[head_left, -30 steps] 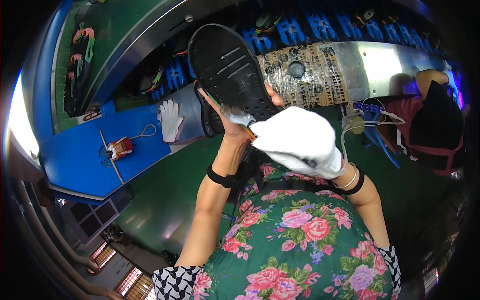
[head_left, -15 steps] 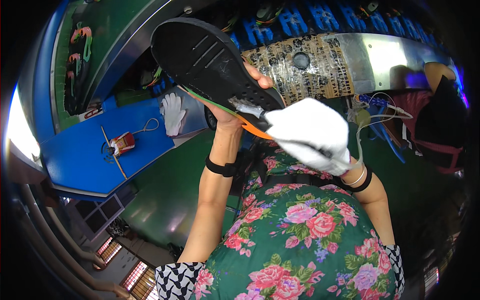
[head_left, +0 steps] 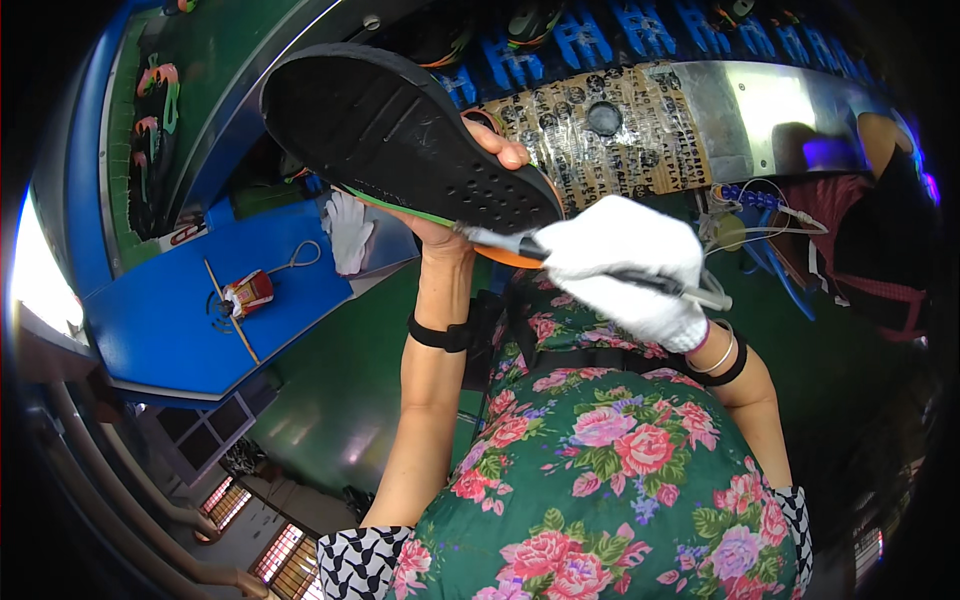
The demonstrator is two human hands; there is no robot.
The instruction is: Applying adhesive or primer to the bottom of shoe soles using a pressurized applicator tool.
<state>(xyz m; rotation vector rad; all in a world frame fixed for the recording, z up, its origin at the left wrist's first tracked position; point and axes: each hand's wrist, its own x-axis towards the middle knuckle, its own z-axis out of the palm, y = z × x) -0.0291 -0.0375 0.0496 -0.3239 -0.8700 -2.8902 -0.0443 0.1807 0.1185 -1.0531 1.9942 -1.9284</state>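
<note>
The fingers [head_left: 490,142] of the bare left hand [head_left: 443,233] are clamped on a black shoe sole [head_left: 400,140], tips curled over its far edge and palm under the near one; the white-gloved right hand [head_left: 625,265] has its fingers closed round a slim brush [head_left: 505,240], whose bristle end points left and overlaps the near edge, contact being impossible to judge. The sole is raised before the body, its long axis running from upper left to lower right: the broad, rounded end points up and left, the narrow end toward the glove. Beyond lie a metal ledge [head_left: 722,95], smooth and reflective, and a panel of brown printed covering [head_left: 640,155], crinkled and glossy, bearing a dark disc [head_left: 604,119]. At left, a blue tabletop [head_left: 160,320] carries a red-and-white container [head_left: 250,293] and a thin stick [head_left: 230,305]; a knitted white glove [head_left: 347,230] lies near its edge. The floor [head_left: 340,400] is green, with a dull sheen; the sole is matte, slotted and pierced with small round holes, and edged in green and orange
</note>
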